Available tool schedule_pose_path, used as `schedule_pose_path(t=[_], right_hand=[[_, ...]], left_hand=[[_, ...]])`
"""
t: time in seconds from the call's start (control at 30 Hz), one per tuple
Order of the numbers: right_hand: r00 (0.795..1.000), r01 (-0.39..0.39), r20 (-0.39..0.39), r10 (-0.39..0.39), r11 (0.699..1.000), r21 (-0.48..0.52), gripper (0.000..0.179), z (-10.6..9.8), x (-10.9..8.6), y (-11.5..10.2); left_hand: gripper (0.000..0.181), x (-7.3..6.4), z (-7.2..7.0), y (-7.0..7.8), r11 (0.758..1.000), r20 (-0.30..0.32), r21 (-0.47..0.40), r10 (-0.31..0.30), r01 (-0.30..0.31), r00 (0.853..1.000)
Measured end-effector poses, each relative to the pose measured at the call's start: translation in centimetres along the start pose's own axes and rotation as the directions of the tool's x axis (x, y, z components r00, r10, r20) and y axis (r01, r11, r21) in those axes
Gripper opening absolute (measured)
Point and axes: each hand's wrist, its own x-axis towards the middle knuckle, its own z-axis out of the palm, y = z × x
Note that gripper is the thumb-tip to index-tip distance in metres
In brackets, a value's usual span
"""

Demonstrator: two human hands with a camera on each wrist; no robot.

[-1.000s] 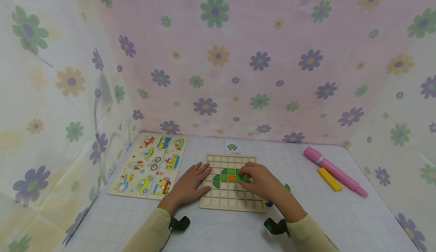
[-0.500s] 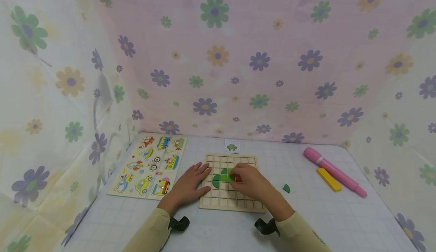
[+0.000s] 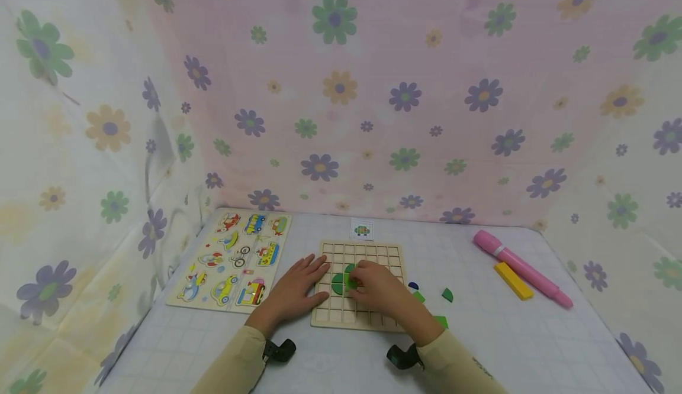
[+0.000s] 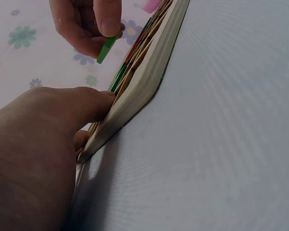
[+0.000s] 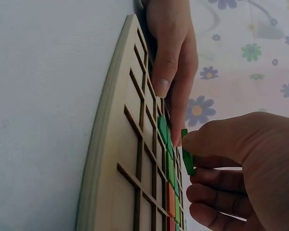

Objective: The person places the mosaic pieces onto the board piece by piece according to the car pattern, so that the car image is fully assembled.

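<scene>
A wooden grid board (image 3: 333, 316) lies on the table, with dark green quarter-round pieces (image 3: 338, 284) set in its squares. In the right wrist view, light green, orange and red tiles (image 5: 170, 197) also sit in the grid, partly hidden by its ridges. My left hand (image 3: 296, 286) rests flat on the board's left edge, fingers spread and thumb at the near side. Over the board, my right hand (image 3: 379, 287) pinches a small green tile (image 5: 187, 153) between thumb and fingers. That green tile (image 4: 107, 49) shows apart from the board's surface in the left wrist view.
A picture card (image 3: 362, 229) lies behind the board. To the left is a vehicle puzzle board (image 3: 226, 264). Loose green pieces (image 3: 448, 294) and a dark blue piece (image 3: 413, 286) lie on the right, short of a yellow block (image 3: 513, 280) and pink marker-shaped object (image 3: 524, 268).
My right hand has moved left across the board, uncovering loose green and dark blue pieces beside it. My left hand has stayed in place.
</scene>
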Motion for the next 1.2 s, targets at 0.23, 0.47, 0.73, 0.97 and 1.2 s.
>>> schedule_pose_path(t=[0.23,0.47,0.73,0.97,1.2], right_hand=[[0.999,-0.005,0.031,0.006,0.999,-0.048,0.018,0.9,0.4,0.1],[0.999,0.031,0.017,-0.03,0.995,-0.093,0.019,1.5,0.6,0.5],[0.999,0.033,0.02,-0.031,0.995,-0.092,0.017,1.5,0.5,0.3],[0.999,0.031,0.022,-0.029,0.997,-0.069,0.016,1.6,0.6,0.2],[1.0,0.012,0.023,-0.011,0.999,-0.048,0.016,0.9,0.3,0.0]], left_hand=[[0.072,0.0,0.0,0.1,1.0,0.002,0.002,-0.003,0.003,1.0],[0.072,0.0,0.0,0.1,1.0,-0.005,-0.005,0.005,-0.005,1.0],[0.073,0.0,0.1,-0.1,1.0,-0.011,0.001,0.01,-0.01,1.0],[0.073,0.0,0.1,-0.1,1.0,-0.006,0.012,0.002,-0.002,1.0],[0.072,0.0,0.0,0.1,1.0,-0.003,0.007,0.0,0.0,1.0]])
